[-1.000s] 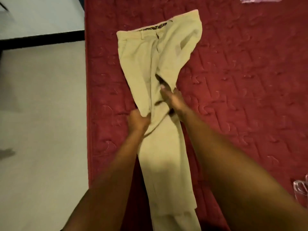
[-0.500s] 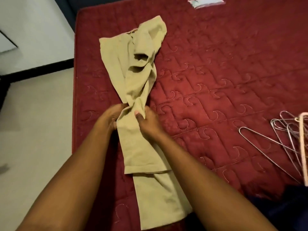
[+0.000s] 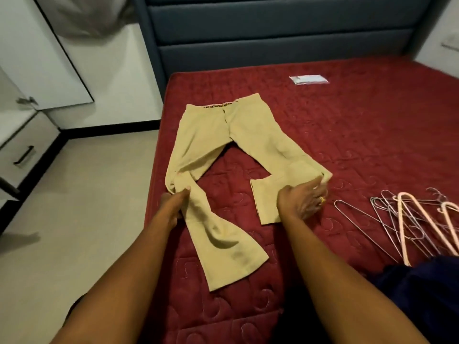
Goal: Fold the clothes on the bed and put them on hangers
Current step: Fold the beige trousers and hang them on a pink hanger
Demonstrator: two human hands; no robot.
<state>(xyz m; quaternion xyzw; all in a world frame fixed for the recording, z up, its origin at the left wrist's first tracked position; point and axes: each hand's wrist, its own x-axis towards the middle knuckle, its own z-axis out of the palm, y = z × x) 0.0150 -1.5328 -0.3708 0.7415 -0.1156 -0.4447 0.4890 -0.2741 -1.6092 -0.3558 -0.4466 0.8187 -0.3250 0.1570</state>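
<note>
Lying flat near the left edge of the dark red quilted mattress (image 3: pixel 347 135), the beige cloth trousers (image 3: pixel 213 130) have their waistband toward the blue-grey padded headboard (image 3: pixel 273 33) and their two legs splayed apart. The left hand (image 3: pixel 172 207) grasps the leg nearest the mattress edge about halfway down, with the thumb on top and the fingers curled round the bunched fabric. Below the grip the leg runs toward the person and ends in a flared hem.

The right hand (image 3: pixel 301 201) lies palm-down on the other leg, where the lower part is folded back over itself. Its fingers are spread and nearly straight, tips at the fold's outer corner, pressing rather than clenching. A gold ring (image 3: pixel 322 199) shows on one finger. Whether the thumb is tucked under the cloth cannot be told.

Right of that hand, apart from the trousers, lies a heap of thin wire and pink plastic hangers (image 3: pixel 407 219). A dark navy garment (image 3: pixel 422 294) lies at the near right corner, and a small clear packet (image 3: pixel 309 79) near the headboard.
</note>
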